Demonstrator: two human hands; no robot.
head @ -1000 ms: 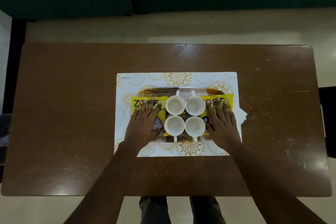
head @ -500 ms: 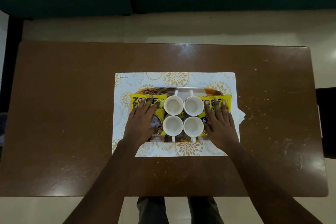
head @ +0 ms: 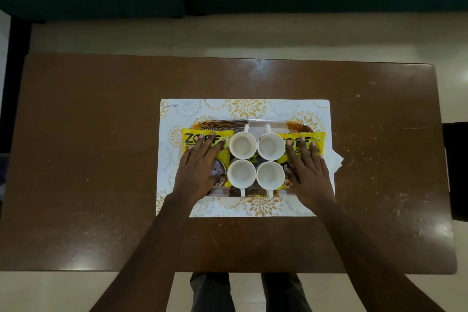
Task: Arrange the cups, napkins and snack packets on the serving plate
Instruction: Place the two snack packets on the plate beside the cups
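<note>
Head view: serving plate (head: 220,124) holds four white cups (head: 242,145).

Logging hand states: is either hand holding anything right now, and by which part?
Nothing is held. The left hand lies flat on the left snack packet, the right hand flat on the right snack packet.

Person, viewed from above. Left hand (head: 200,170) and right hand (head: 307,172): bare, with short nails visible at the fingertips. Forearms (head: 152,248), behind the hands: bare along their whole visible length, no sleeve edge in frame. Trousers (head: 210,294), nearer than the hands and between the forearms: dark grey cloth, two legs showing, a gap between them.
</note>
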